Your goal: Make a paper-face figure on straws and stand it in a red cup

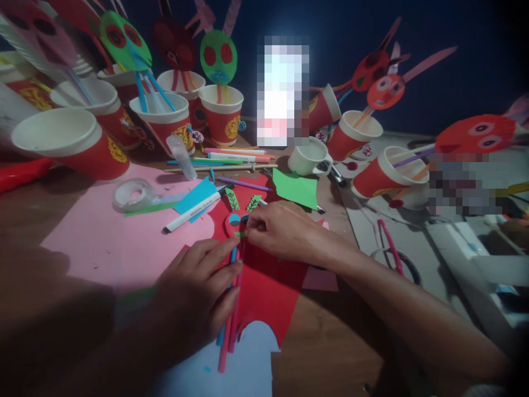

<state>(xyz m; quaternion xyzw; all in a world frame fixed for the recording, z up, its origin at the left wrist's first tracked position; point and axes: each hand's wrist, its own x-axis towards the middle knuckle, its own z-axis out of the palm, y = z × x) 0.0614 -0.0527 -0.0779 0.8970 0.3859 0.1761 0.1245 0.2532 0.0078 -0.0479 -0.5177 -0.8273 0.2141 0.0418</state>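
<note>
A small red paper face point(233, 225) with a blue eye and green leaf-patterned ears lies on red paper point(268, 281). Pink and blue straws point(228, 331) run down from it toward me. My left hand point(202, 281) rests over the straws, its fingertips against them and near the lower edge of the face. At the face's right eye is my right hand point(268, 229), fingers closed in a pinch; what they hold, if anything, is hidden.
Red cups point(223, 118) with paper faces on straws line the back. Around the work lie pink paper point(103, 237), a tape roll point(133, 194), a marker point(192, 212), green paper point(295, 188) and a white mug point(308, 157). Scissors point(392, 248) lie right.
</note>
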